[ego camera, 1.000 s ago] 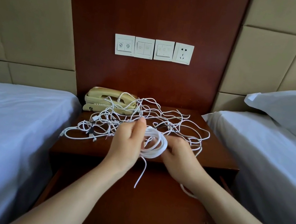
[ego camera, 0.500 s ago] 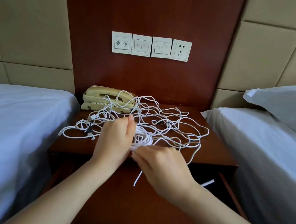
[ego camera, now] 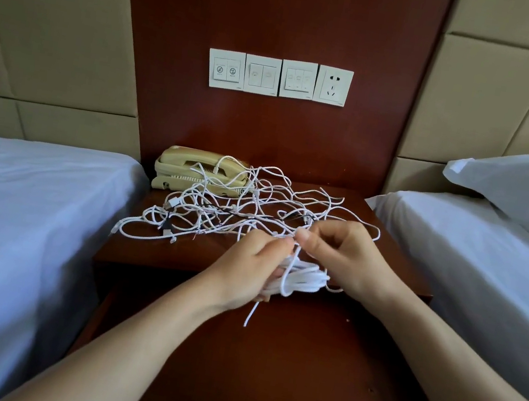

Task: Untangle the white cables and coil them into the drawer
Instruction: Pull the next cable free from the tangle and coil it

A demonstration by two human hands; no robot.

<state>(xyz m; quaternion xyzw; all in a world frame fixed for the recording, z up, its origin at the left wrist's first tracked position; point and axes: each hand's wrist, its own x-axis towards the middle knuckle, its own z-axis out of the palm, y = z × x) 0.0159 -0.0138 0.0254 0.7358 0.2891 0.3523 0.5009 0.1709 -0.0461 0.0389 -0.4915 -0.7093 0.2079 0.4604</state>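
Head view is showing the left hand (ego camera: 247, 267) gripping a coil (ego camera: 303, 277) of white cable, its fingers closed around the loops just over the front edge of the nightstand (ego camera: 396, 256), above the open drawer (ego camera: 281, 369). One loose end (ego camera: 250, 316) is hanging from the coil toward the drawer floor. Just beside it, the right hand (ego camera: 340, 257) is pinching a strand between thumb and forefinger, the other fingers curling loosely, and that strand is running back into the tangle (ego camera: 237, 210) sprawling across the nightstand top. Part of the tangle is lying draped over the phone (ego camera: 198, 172) at the back left, and several plug ends are sitting near the left edge. The main risk, as I judge it, is that this strand is not yet free: pulling it toward the coil could tighten a knot deeper in the tangle, or drag the whole mass forward and off the nightstand. Loops hooked over the phone could tug the handset off its cradle. Because the coil is being held by one hand only, a sharp pull from the right could also be slipping loops out of the left fingers and spilling them. The drawer is holding no finished coil that I can see, so most of the work is remaining.
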